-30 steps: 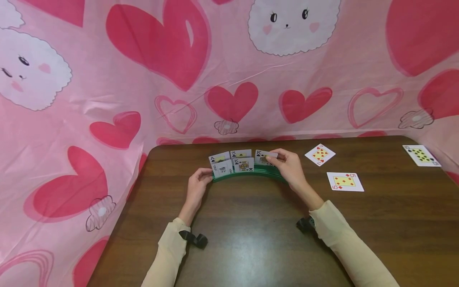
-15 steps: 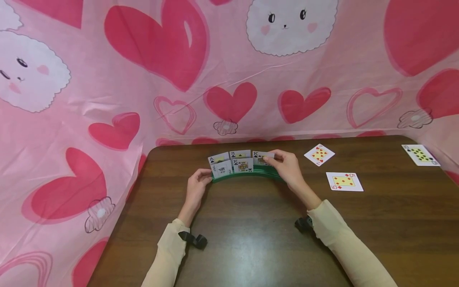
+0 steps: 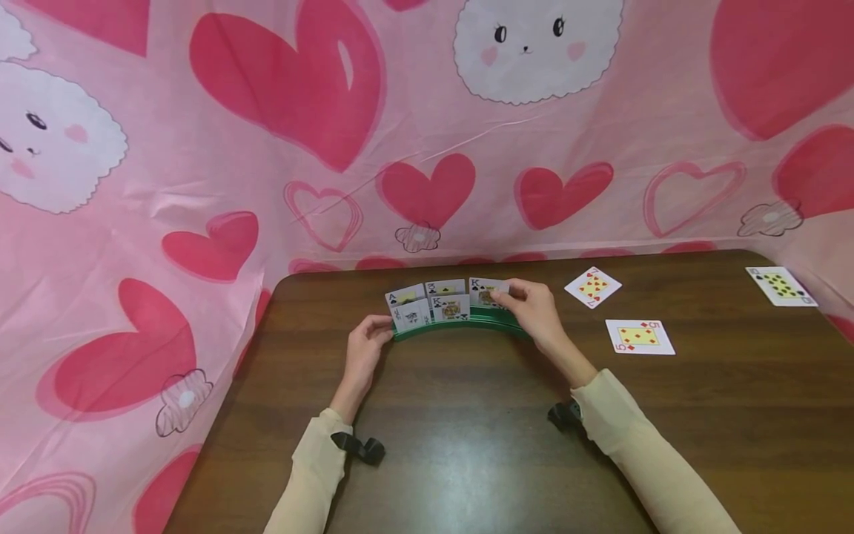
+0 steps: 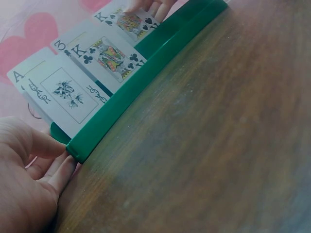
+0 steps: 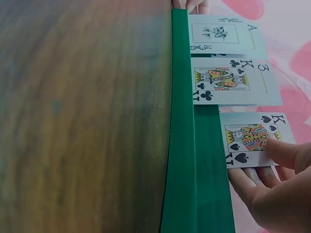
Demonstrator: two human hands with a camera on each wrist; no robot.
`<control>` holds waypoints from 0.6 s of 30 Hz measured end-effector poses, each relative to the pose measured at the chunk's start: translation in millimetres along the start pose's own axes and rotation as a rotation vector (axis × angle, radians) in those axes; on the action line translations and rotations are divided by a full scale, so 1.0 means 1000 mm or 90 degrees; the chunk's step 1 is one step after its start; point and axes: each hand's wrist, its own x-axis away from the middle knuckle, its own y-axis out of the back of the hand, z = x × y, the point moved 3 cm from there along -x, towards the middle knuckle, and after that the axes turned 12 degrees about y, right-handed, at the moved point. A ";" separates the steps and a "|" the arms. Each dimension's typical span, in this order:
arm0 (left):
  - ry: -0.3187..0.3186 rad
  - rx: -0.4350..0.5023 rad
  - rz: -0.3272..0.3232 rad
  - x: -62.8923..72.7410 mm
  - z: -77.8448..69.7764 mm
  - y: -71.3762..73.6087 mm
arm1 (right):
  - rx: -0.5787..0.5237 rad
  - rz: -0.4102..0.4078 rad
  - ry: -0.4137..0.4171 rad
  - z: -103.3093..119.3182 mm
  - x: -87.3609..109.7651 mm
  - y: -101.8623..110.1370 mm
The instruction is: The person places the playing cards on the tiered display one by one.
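Note:
A curved green card holder [image 3: 490, 319] stands on the table with playing cards upright in two rows. In front are a joker [image 4: 65, 94] and a king of clubs [image 5: 221, 80]; behind them show an ace [image 4: 18, 75] and a three [image 5: 265, 68], partly covered. My left hand [image 3: 365, 345] grips the holder's left end between thumb and fingers. With thumb in front and fingers behind, my right hand [image 3: 537, 311] pinches a king of spades [image 5: 250, 138] at its right side. That card's lower edge meets the holder's back row, beside the three and slightly apart from it.
Face up on the table [image 3: 454, 445] to the right lie a seven of hearts [image 3: 593, 287], a five of diamonds [image 3: 640, 337] and, near the far right edge, a black ten [image 3: 780, 286]. A pink heart-print cloth [image 3: 427, 111] hangs behind and at the left.
The king of spades has shifted slightly left, toward the three, with my right hand. My left hand has stayed at the holder's end. The head view has drifted a little.

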 end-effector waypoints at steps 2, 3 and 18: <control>0.002 0.001 0.000 0.000 0.000 0.000 | 0.000 0.002 0.002 0.000 0.000 0.000; 0.003 0.003 0.000 0.000 -0.001 0.000 | 0.001 0.002 0.004 -0.001 0.000 0.000; 0.013 0.001 0.000 0.000 0.000 0.000 | -0.021 -0.011 0.024 -0.004 -0.001 0.000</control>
